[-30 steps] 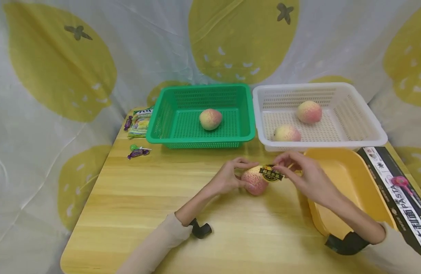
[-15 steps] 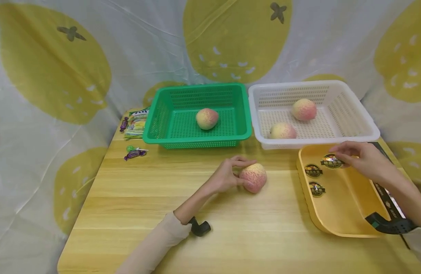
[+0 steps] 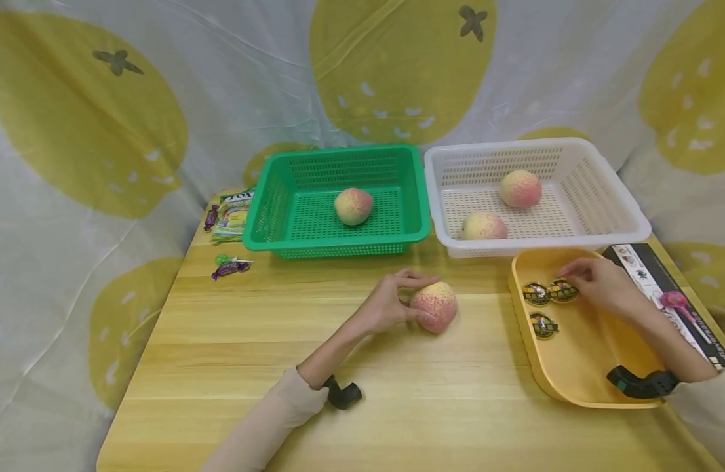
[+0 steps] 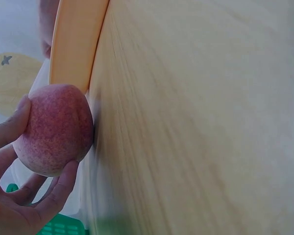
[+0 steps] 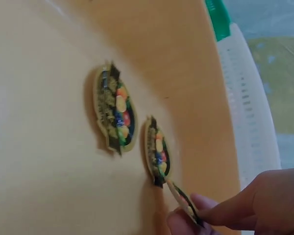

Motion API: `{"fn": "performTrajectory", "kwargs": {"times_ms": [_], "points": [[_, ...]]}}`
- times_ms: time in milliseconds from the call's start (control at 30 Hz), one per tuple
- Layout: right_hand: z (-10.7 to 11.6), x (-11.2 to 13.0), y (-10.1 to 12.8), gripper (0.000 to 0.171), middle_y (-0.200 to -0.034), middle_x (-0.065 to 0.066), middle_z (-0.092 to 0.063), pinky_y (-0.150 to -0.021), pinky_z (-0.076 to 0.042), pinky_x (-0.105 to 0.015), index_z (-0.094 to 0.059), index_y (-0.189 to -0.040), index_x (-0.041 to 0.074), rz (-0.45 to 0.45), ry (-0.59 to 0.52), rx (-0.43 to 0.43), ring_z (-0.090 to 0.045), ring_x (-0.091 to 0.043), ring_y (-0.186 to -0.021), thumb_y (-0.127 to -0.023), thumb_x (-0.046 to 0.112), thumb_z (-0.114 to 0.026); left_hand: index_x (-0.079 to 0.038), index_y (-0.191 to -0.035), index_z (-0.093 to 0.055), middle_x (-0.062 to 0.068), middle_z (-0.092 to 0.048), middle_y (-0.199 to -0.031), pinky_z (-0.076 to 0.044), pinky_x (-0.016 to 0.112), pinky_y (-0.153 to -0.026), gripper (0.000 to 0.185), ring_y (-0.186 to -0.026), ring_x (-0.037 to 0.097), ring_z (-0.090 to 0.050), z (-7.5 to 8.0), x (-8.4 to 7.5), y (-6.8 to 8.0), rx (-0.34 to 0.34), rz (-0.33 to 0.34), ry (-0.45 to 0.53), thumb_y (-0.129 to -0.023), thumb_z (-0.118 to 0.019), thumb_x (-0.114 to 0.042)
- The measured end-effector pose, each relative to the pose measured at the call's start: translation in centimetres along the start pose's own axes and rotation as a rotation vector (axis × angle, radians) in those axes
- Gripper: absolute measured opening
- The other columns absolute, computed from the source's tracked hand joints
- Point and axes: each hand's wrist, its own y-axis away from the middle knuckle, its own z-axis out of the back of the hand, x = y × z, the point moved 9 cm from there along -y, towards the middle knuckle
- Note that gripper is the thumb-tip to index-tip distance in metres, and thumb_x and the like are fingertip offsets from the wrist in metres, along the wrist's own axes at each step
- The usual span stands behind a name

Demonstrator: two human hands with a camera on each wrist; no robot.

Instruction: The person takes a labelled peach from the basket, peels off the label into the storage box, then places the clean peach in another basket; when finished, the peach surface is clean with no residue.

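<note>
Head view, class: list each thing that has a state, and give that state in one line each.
Peach on table: upright, gripped by left hand.
Sticker: pinched by right hand, in yellow tray.
Green basket: holds one peach.
White basket: holds two peaches.

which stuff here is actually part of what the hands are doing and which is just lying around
In use:
- left hand gripping the peach on the table
- right hand pinching a sticker in the yellow tray
- two more stickers in that tray
- green basket and white basket, holding peaches

Lying about:
- wrapped sweets
- snack packet
- pasta box
</note>
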Motion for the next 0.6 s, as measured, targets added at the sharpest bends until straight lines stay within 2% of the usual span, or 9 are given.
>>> {"fn": "performTrajectory", "kwargs": {"times_ms": [100, 200, 400, 600], "points": [[-0.01, 0.17, 0.07, 0.016, -0.093, -0.024, -0.074, -0.062, -0.043, -0.025, -0.076, -0.097, -0.004, 0.008, 0.058, -0.032, -0.055, -0.008, -0.073, -0.095, -0.002, -0.060, -0.008, -0.139, -0.066, 0.017, -0.058, -0.140, -0.062, 0.028, -0.090, 0.066, -0.133, 0.034, -0.054, 0.01, -0.15, 0.11, -0.001, -0.007, -0.005, -0.078, -0.086, 0.007], [-0.09, 0.52, 0.22, 0.020, -0.094, -0.027, -0.073, -0.060, -0.041, -0.025, -0.075, -0.097, -0.007, 0.020, 0.058, -0.032, -0.055, -0.017, -0.074, -0.091, -0.007, -0.056, -0.008, -0.139, -0.066, 0.017, -0.059, -0.139, -0.062, 0.026, -0.089, 0.066, -0.133, 0.034, -0.055, 0.07, -0.24, 0.17, -0.005, -0.011, -0.009, -0.078, -0.085, 0.008], [-0.48, 0.36, 0.29, 0.023, -0.092, -0.025, -0.073, -0.060, -0.040, -0.025, -0.075, -0.096, -0.006, 0.010, 0.075, 0.015, -0.053, -0.017, -0.073, -0.088, -0.009, -0.053, -0.007, -0.138, -0.066, 0.018, -0.059, -0.138, -0.062, 0.026, -0.088, 0.065, -0.132, 0.034, -0.055, 0.11, -0.34, 0.15, -0.010, -0.017, -0.003, -0.078, -0.085, 0.007], [-0.53, 0.46, 0.42, 0.015, -0.097, -0.026, -0.075, -0.064, -0.045, -0.027, -0.076, -0.096, -0.005, 0.051, 0.111, 0.021, -0.057, -0.014, -0.077, -0.090, -0.006, -0.062, -0.007, -0.139, -0.066, 0.018, -0.059, -0.138, -0.062, 0.026, -0.088, 0.065, -0.132, 0.034, -0.055, 0.05, -0.22, 0.08, -0.004, -0.016, 0.009, -0.078, -0.085, 0.008]]}}
